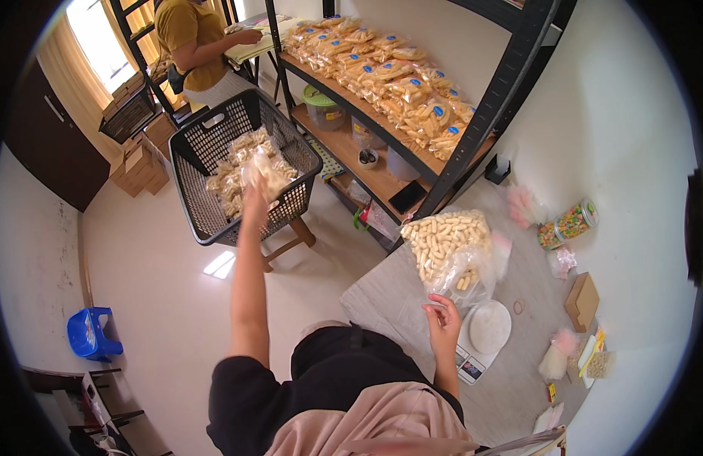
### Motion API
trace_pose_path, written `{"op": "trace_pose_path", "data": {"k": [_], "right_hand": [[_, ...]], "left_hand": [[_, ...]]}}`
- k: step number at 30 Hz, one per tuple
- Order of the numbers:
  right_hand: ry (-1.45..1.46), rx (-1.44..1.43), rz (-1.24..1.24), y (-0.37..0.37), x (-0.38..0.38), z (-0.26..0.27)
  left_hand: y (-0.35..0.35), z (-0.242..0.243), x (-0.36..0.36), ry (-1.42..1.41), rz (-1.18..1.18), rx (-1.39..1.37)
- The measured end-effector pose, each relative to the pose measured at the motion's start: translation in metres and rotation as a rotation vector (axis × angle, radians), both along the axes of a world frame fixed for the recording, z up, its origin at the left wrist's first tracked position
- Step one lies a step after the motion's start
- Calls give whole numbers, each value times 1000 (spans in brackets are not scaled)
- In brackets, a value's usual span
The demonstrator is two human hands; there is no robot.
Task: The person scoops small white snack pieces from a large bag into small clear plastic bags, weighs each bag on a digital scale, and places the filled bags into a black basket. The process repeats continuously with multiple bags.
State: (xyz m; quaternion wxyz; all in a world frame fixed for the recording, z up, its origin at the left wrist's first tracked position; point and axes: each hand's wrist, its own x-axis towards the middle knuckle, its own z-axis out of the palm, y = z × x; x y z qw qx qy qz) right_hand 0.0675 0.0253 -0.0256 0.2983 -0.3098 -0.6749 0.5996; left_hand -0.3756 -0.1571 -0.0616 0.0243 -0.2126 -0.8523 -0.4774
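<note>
My left hand reaches over the near side of a black plastic basket, at a clear plastic bag of pale snacks. Whether its fingers grip that bag is hard to tell. Several similar bags lie inside the basket, which rests on a wooden stool. My right hand is above the grey table with its fingers apart and curled, holding nothing. It is just left of a white digital kitchen scale and below a large clear bag of pale stick-shaped snacks.
A black metal shelf holds many bagged snacks, lidded tubs and a black phone. Jars of coloured sweets and a cardboard box line the wall. Another person stands beyond the basket. A blue plastic stool is at left.
</note>
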Motion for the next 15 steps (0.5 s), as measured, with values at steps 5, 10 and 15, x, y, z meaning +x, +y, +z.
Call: {"op": "trace_pose_path", "data": {"k": [5, 10, 15], "right_hand": [[0, 75, -57, 1, 6, 5], [-61, -13, -70, -9, 5, 2], [-179, 333, -172, 0, 3, 6]], "left_hand": [[31, -7, -89, -534, 382, 402], [88, -47, 34, -188, -136, 427], [126, -20, 178, -244, -489, 363]]}}
